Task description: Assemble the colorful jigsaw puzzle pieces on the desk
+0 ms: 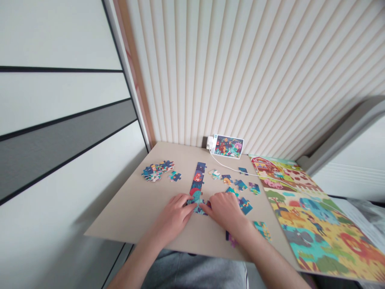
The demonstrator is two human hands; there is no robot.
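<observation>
An assembled strip of jigsaw puzzle (pixel 197 184), dark blue with red and teal pictures, runs up the middle of the table. At its near end, my left hand (pixel 176 212) lies with fingers stretched out, the fingertips and thumb touching the strip's lower left edge. On the other side, my right hand (pixel 225 206) has its fingers curled and its thumb pointing left. Between that thumb and forefinger shows a puzzle piece (pixel 208 203), partly hidden, at the right of the strip's bottom row. Further loose puzzle pieces (pixel 245 205) lie beside and partly under my right hand.
A heap of puzzle pieces (pixel 155 171) lies at the left, with one loose piece (pixel 175 176) beside it. A picture card (pixel 228 146) leans at the back by a white charger (pixel 209 143) and its cable (pixel 228 166). Farm and animal puzzles (pixel 319 237) cover the right side.
</observation>
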